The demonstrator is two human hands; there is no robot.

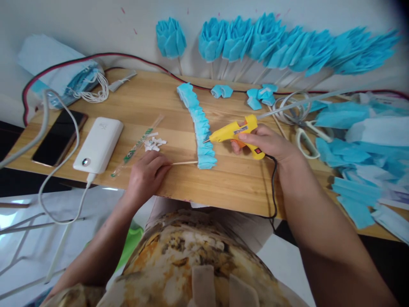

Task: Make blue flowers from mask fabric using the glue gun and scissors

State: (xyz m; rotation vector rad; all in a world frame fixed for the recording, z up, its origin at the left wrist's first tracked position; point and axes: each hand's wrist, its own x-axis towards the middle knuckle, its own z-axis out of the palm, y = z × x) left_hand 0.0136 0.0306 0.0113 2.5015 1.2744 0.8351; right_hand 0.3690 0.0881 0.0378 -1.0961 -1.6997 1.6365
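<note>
My right hand (pixel 266 143) is wrapped round a yellow hot glue gun (pixel 234 131), a finger at its orange trigger. A long clear glue stick (pixel 287 105) sticks out of its back. The metal nozzle meets or hovers just over a pleated light-blue fabric strip (pixel 198 121), which curves away across the table. My left hand (pixel 148 170) rests near the front edge, fingers closed on a thin wooden stick (pixel 183 163). The far end of the stick reaches the strip's near end.
Blue fabric flowers (pixel 211 39) on sticks line the wall. On the left are a phone (pixel 60 137), a white power bank (pixel 98 145) with its cable, and packaged masks (pixel 64 72). Scissors (pixel 308 138) and blue fabric pieces (pixel 351 157) lie right. The gun's black cord (pixel 274 183) hangs over the front edge.
</note>
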